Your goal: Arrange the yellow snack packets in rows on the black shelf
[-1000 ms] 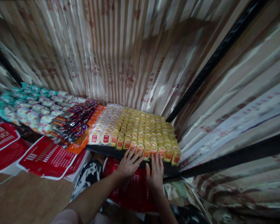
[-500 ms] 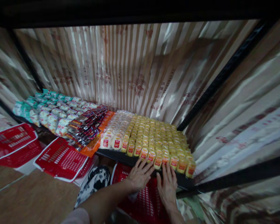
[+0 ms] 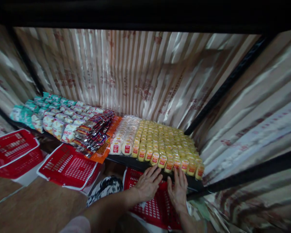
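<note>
My left hand (image 3: 147, 185) and my right hand (image 3: 178, 191) lie side by side, fingers spread, at the front edge of a dark shelf (image 3: 135, 164). Their fingertips touch or nearly touch the front row of small yellow packets with red labels (image 3: 167, 145), which fill the right part of the shelf in tight rows. Neither hand holds anything. To the left of the yellow packets stand clear packets of white rounds with red labels (image 3: 122, 142).
Further left on the shelf lie dark red and orange sachets (image 3: 94, 129) and green-and-white packets (image 3: 46, 113). A red plastic basket (image 3: 152, 210) sits below my hands; two more red baskets (image 3: 68, 166) stand at the left. Striped shiny sheeting (image 3: 135, 71) lines the back and right side.
The camera tilted and shifted, so the shelf and my hands sit lower and further right in view. Both hands stay at the shelf's front edge, a little lower against the front row.
</note>
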### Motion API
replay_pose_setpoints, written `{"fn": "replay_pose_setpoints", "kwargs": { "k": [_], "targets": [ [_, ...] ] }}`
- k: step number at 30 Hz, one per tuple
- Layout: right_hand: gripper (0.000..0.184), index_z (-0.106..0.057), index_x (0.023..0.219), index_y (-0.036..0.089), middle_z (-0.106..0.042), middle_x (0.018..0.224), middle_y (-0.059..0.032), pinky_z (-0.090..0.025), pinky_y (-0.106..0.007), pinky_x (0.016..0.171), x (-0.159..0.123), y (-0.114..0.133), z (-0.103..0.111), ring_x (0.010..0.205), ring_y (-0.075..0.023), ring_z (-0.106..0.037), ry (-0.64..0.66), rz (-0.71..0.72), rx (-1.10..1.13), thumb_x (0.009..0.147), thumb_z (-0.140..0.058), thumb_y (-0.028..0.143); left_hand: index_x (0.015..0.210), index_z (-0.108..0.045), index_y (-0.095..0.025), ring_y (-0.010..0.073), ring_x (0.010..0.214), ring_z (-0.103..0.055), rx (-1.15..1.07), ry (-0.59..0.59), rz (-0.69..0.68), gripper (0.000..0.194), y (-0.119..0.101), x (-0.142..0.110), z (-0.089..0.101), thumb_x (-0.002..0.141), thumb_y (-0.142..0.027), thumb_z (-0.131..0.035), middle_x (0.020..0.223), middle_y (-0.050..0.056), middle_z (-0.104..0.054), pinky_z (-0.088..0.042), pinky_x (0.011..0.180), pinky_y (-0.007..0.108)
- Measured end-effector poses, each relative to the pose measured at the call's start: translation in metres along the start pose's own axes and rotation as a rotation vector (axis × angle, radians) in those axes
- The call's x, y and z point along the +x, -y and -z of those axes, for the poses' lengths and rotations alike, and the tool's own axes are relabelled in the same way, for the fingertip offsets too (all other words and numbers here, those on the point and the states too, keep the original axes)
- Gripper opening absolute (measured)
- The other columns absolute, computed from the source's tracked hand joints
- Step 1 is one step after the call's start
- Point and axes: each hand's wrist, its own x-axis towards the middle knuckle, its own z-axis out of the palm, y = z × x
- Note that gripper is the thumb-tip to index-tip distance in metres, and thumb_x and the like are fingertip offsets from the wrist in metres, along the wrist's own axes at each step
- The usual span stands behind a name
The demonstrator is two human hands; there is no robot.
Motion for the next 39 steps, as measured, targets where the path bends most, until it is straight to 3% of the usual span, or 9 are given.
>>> {"fn": "replay_pose_setpoints", "kwargs": {
  "k": [5,9,13,17,28,34,39],
  "targets": [
    [0.049,-0.037,0.133,0.014,-0.037,0.138,-0.0176,-0.035,-0.054,0.097,-0.021,0.029,0.000,0.128,-0.0312,-0.032,-0.015,-0.101,-0.008,0.090,-0.035,0.036,0.125,-0.046,-0.011,0.0212,0.132,-0.029,-0.099,0.107,-0.009,0.042,0.014,-0.030,0.009,0.085,-0.018,-0.040,0.137,0.010,-0.044,-0.034,0.105,0.034],
    [0.048,-0.044,0.128,0.013,-0.042,0.133,-0.0178,-0.036,-0.054,0.097,-0.048,0.070,0.000,0.125,-0.0300,-0.035,0.013,-0.178,0.023,0.090,-0.034,0.039,0.107,-0.059,-0.013,0.0226,0.107,-0.057,-0.116,0.315,0.045,0.032,0.026,-0.057,0.031,0.080,-0.015,-0.043,0.120,0.011,-0.058,-0.048,0.090,0.033],
    [0.047,-0.047,0.126,0.013,-0.047,0.130,-0.0171,-0.039,-0.050,0.096,-0.078,0.115,-0.001,0.122,-0.0273,-0.041,0.050,-0.242,0.074,0.089,-0.035,0.040,0.091,-0.064,-0.014,0.0241,0.083,-0.066,-0.103,0.515,0.057,0.024,0.029,-0.081,0.050,0.076,-0.015,-0.046,0.091,0.011,-0.069,-0.054,0.073,0.033],
    [0.048,-0.054,0.119,0.012,-0.053,0.124,-0.0172,-0.046,-0.046,0.091,-0.105,0.154,0.003,0.115,-0.0262,-0.050,0.099,-0.355,0.097,0.089,-0.034,0.044,0.090,-0.063,-0.017,0.0217,0.083,-0.066,-0.147,0.485,0.009,0.023,0.030,-0.107,0.065,0.080,-0.016,-0.043,0.090,0.009,-0.069,-0.052,0.072,0.029],
    [0.043,-0.065,0.099,0.013,-0.066,0.102,-0.0158,-0.053,-0.041,0.082,-0.131,0.264,0.043,0.096,-0.0233,-0.063,0.102,-0.437,0.125,0.087,-0.038,0.044,0.096,-0.065,-0.020,0.0151,0.088,-0.063,-0.410,0.420,0.185,0.032,0.049,-0.181,0.101,0.086,-0.021,-0.034,0.095,0.003,-0.070,-0.047,0.078,0.024],
    [0.042,-0.065,0.100,0.014,-0.069,0.098,-0.0134,-0.054,-0.037,0.080,-0.145,0.332,0.072,0.089,-0.0229,-0.066,0.201,-0.518,0.147,0.085,-0.040,0.044,0.101,-0.065,-0.018,0.0181,0.094,-0.062,-0.435,0.419,0.156,0.032,0.047,-0.235,0.116,0.084,-0.021,-0.037,0.101,0.006,-0.068,-0.046,0.085,0.030],
    [0.040,-0.065,0.099,0.019,-0.072,0.088,-0.0077,-0.056,-0.032,0.072,-0.153,0.386,0.097,0.082,-0.0218,-0.068,0.332,-0.667,0.281,0.081,-0.045,0.048,0.102,-0.064,-0.019,0.0195,0.096,-0.061,-0.413,0.447,0.122,0.032,0.052,-0.280,0.132,0.084,-0.021,-0.038,0.100,0.006,-0.068,-0.046,0.087,0.032]
  ]
}}
